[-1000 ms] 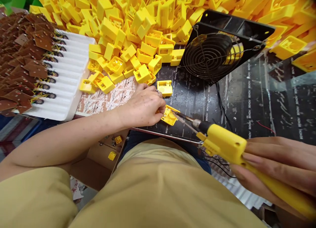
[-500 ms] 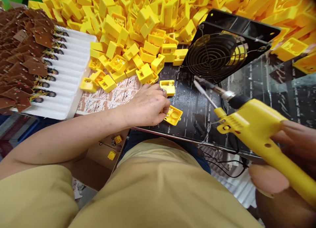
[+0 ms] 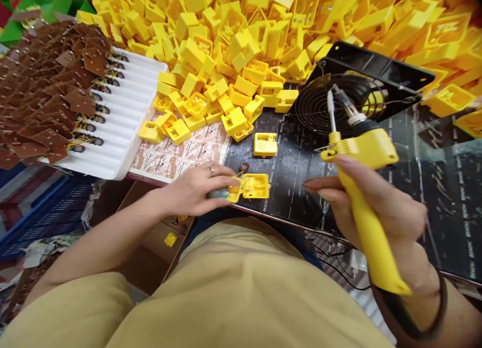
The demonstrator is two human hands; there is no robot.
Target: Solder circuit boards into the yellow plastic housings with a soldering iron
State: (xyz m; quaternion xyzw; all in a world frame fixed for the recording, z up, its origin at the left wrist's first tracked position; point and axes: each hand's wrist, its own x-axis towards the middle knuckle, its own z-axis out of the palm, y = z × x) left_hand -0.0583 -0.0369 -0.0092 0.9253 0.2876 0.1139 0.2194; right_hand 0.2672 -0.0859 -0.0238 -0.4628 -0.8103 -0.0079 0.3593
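My left hand [image 3: 198,188] is closed on a greenish circuit board [image 3: 220,193], largely hidden by the fingers. Thin wires and a small round dark part [image 3: 244,167] show just beyond the fingertips. Touching or almost touching these is an open yellow plastic case [image 3: 256,186], lying at the table's front edge. My right hand [image 3: 387,207] grips a yellow soldering gun [image 3: 361,147] by its handle. Its tip and a thin feed tube point up, in front of the black fan. Behind the left hand, a second yellow case [image 3: 265,144] lies on the black mat.
A large heap of yellow cases [image 3: 226,41] covers the back of the table. The black fan [image 3: 339,102] leans there at the right. On the left, a white ribbed tray [image 3: 131,112] carries many brown circuit boards [image 3: 56,87]. Below stands a blue basket [image 3: 48,222].
My left hand has shifted left and now holds the board beside the open case. My right hand has moved left, and the soldering gun has swung to a steeper, upward angle.
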